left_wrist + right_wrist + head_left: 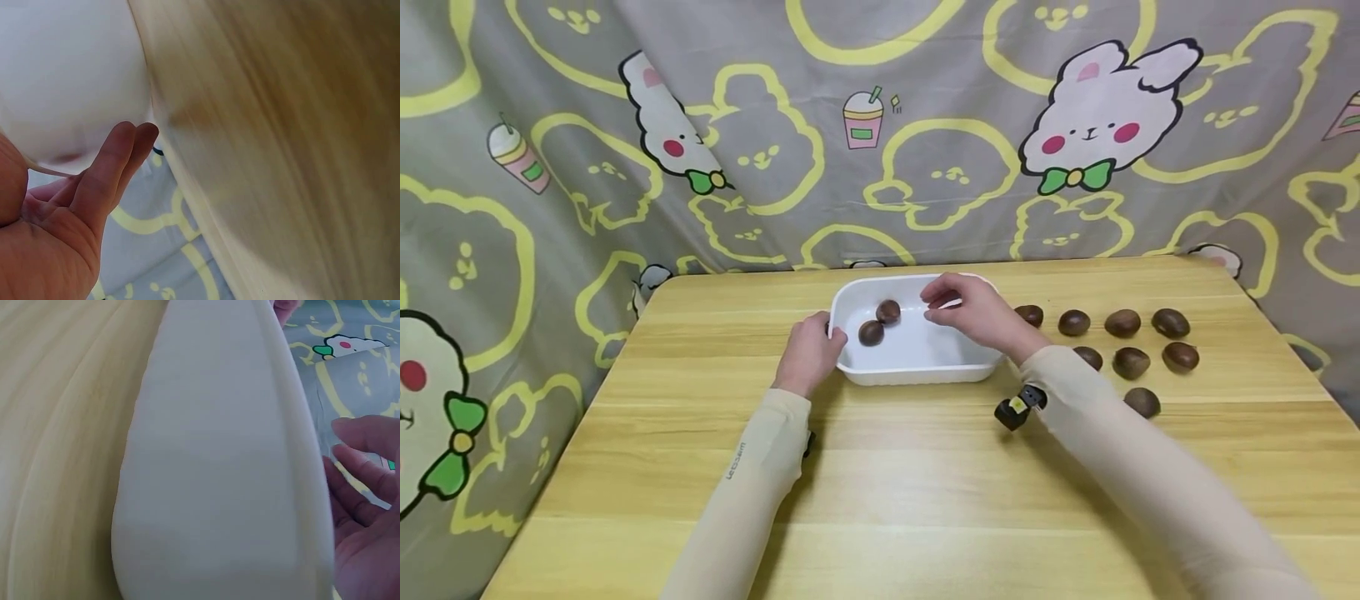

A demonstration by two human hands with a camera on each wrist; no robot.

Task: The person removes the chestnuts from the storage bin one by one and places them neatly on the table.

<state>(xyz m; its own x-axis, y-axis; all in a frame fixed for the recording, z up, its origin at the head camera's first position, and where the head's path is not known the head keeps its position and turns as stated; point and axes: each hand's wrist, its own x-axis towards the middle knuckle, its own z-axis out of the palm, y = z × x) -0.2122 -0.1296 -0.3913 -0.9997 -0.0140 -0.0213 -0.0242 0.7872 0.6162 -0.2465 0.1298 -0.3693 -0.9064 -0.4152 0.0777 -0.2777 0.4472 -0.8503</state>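
A white rectangular plastic tub (pixel 917 377) stands on the wooden table near its back edge. Inside, toward the left, two brown chestnuts (pixel 871 333) lie side by side. My left hand (pixel 808 354) grips the tub's left end, thumb at the rim; in the left wrist view its fingers (pixel 103 178) lie along the outer wall. Over the right part of the tub hovers my right hand (pixel 973 312), its thumb and fingertips apart. The right wrist view shows that hand's fingers (pixel 353 487) loosely bent beyond the tub's long side, holding nothing.
Several more chestnuts (pixel 1123 322) are spread in loose rows on the table right of the tub, some partly behind my right forearm. A grey curtain (pixel 940 167) with yellow outlines and cartoon rabbits hangs behind and beside the table (pixel 910 500).
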